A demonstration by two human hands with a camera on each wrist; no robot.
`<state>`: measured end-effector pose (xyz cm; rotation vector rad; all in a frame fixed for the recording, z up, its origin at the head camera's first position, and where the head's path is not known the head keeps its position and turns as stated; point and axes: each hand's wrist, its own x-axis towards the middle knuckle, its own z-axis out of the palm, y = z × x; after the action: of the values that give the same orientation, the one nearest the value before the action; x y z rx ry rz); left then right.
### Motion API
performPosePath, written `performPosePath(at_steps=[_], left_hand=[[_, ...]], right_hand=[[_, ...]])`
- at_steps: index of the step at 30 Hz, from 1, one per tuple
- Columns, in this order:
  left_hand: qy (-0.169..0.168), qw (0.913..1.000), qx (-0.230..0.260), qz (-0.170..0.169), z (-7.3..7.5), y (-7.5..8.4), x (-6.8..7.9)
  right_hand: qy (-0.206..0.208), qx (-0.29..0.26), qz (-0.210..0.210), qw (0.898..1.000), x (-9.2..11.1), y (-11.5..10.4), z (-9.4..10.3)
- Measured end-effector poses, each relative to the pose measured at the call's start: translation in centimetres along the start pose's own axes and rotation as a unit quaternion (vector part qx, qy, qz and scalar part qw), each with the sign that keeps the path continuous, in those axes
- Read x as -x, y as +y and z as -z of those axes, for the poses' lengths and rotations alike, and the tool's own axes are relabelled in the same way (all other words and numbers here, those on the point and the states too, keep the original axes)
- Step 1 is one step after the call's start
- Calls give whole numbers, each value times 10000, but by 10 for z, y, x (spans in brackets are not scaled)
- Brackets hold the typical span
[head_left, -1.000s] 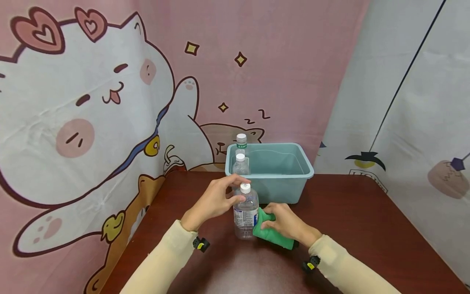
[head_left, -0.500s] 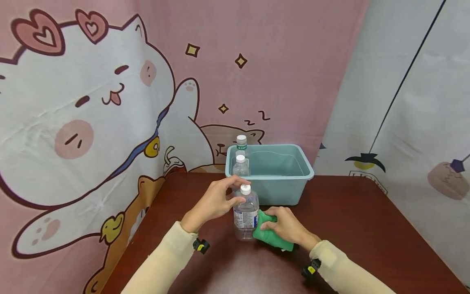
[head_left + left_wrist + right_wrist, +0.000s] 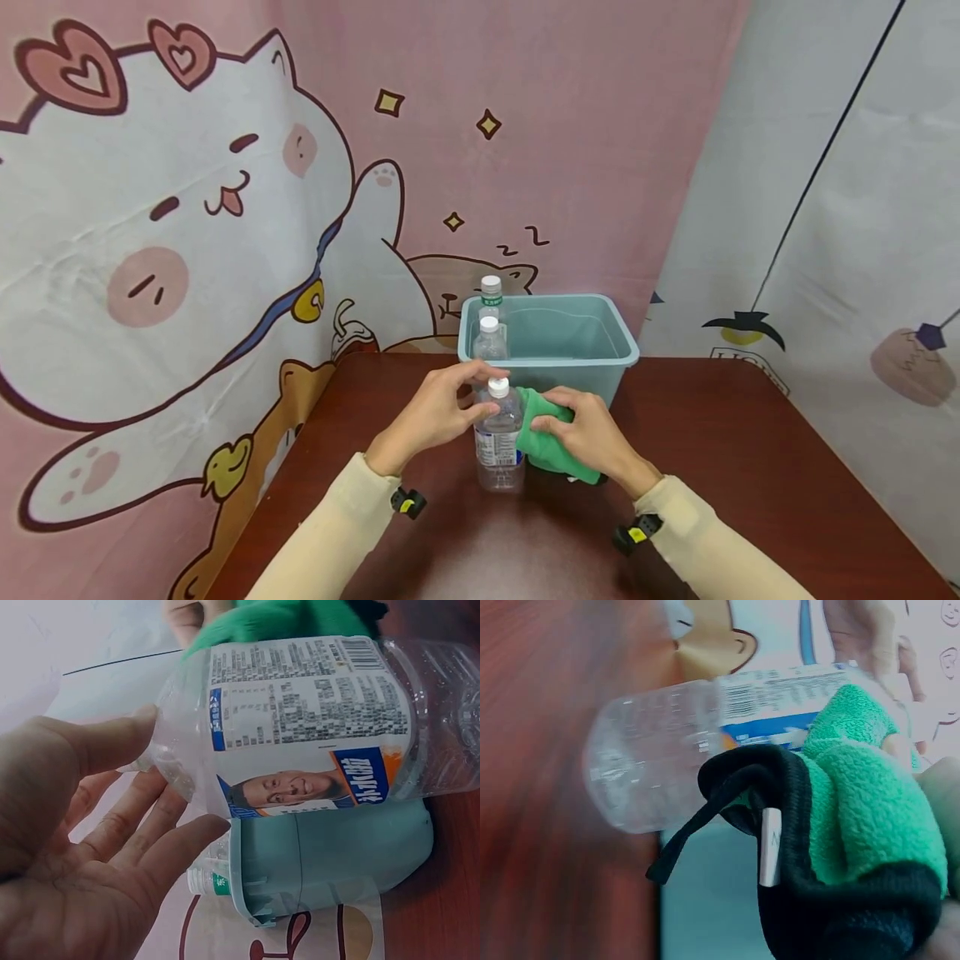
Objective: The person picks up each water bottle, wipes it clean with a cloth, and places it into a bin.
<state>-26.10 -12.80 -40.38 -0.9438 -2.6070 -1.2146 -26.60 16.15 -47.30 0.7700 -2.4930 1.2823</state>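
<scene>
A clear plastic bottle with a white cap and a printed label stands upright on the table. My left hand holds it near the top, thumb and fingers curved around its shoulder just below the cap. Bunched in my right hand is a green towel with black edging, a hanging loop and a small white tag. The towel lies against the bottle's right side, near the top of the label. Part of the right hand is hidden by the towel in the right wrist view.
Behind the bottle stands a light blue plastic bin. Two more clear bottles with white caps, one nearer and one with a green neck band, show at the bin's left end. The dark red table meets a printed curtain.
My right hand has moved the towel up the bottle's side, from its lower part to around the shoulder. The left hand and the bottle stay in place.
</scene>
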Motion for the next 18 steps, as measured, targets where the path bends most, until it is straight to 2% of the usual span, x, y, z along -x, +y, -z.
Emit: performPosePath(at_steps=[8,13,18], left_hand=[[-25,10000,87,35,1,5,0],[60,9999,-161,-18,1,7,-1],[64,9993,-354,-50,2,6,0]], right_hand=[[282,-6,185,9994,-19,-26,6],[368,185,462,9981,-30,-38,3],[336,307,478,9978,-32,-42,3]])
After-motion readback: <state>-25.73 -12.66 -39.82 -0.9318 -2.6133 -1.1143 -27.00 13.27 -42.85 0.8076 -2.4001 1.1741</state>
